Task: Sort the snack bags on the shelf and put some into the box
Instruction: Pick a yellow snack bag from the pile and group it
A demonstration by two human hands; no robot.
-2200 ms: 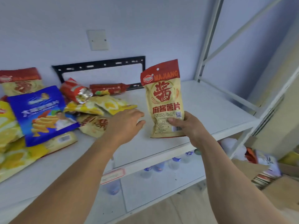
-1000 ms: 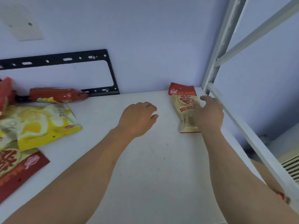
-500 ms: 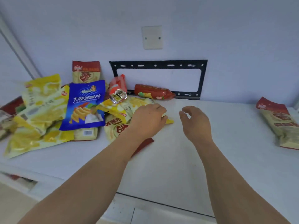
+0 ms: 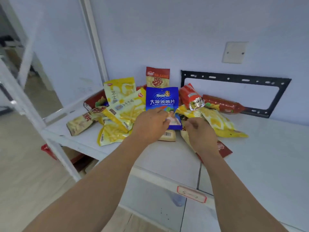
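A heap of snack bags lies at the back left of the white shelf (image 4: 259, 156). A blue bag (image 4: 161, 99) leans up at its middle, with yellow bags (image 4: 123, 106) to its left and another yellow bag (image 4: 215, 121) to its right. A red-and-cream bag (image 4: 158, 77) stands against the wall. My left hand (image 4: 148, 126) covers the blue bag's lower left corner, fingers curled onto its bottom edge. Just right of that bag, my right hand (image 4: 199, 133) hovers over a flat red-and-cream bag (image 4: 224, 149), fingers curled downward; what they touch is hidden. No box is in view.
Red bags (image 4: 222, 104) lie before a black wall bracket (image 4: 234, 78). A white upright post (image 4: 93, 39) bounds the shelf's left end. A red-framed label (image 4: 191, 194) sits on the front edge, with a bottle (image 4: 178, 200) on the level below. Bare shelf lies to the right.
My right hand set the red-and-cream bag down at the shelf's far right and let go. The view swung left, and both hands have now reached into the heap at the blue bag.
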